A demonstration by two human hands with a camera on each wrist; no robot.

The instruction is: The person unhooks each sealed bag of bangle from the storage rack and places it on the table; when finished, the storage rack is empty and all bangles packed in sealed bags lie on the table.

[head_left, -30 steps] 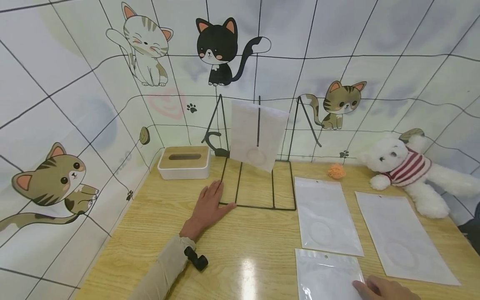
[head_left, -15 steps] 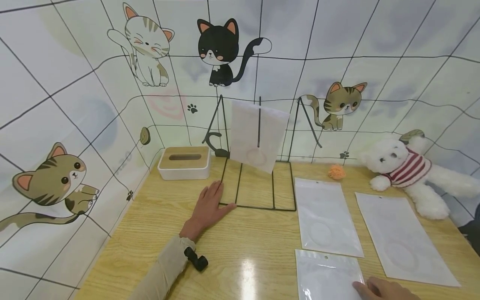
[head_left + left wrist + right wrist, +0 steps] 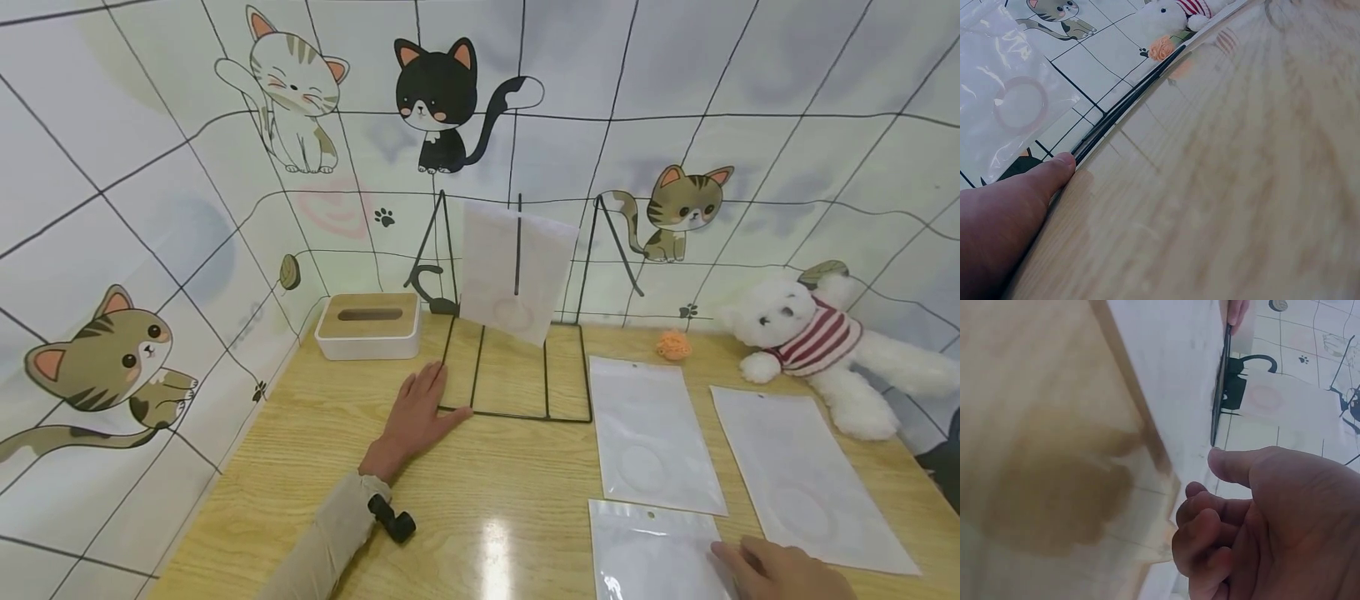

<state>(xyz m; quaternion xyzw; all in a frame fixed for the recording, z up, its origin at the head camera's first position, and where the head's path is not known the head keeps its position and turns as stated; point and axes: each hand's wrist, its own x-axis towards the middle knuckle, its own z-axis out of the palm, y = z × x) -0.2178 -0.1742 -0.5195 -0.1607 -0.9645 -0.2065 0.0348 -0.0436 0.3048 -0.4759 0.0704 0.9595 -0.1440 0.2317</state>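
A black wire rack [image 3: 510, 414] stands on the wooden table. My left hand [image 3: 416, 417] lies flat by its front left corner, fingers spread. In the left wrist view, my left thumb [image 3: 1054, 175] touches the rack's lower wire. A translucent white pouch [image 3: 487, 267] with a faint ring in it hangs on the rack's central prong. My right hand [image 3: 787, 571] is at the right edge of the nearest flat pouch [image 3: 652, 554], its finger overlapping that edge. In the right wrist view, my right hand [image 3: 1272, 519] has loosely curled fingers, with a gap between thumb and forefinger.
Two more pouches, a middle one [image 3: 648, 433] and a right one [image 3: 810, 475], lie flat. A tissue box [image 3: 367, 342] stands left of the rack. Behind the pouches are an orange flower-like ball [image 3: 673, 343] and a white plush toy [image 3: 821, 333]. The cat-printed wall [image 3: 337, 217] borders the table.
My right hand has shifted slightly right and up along the near pouch's edge, showing more of the hand. That pouch has moved slightly left. My left hand and the rack stay put.
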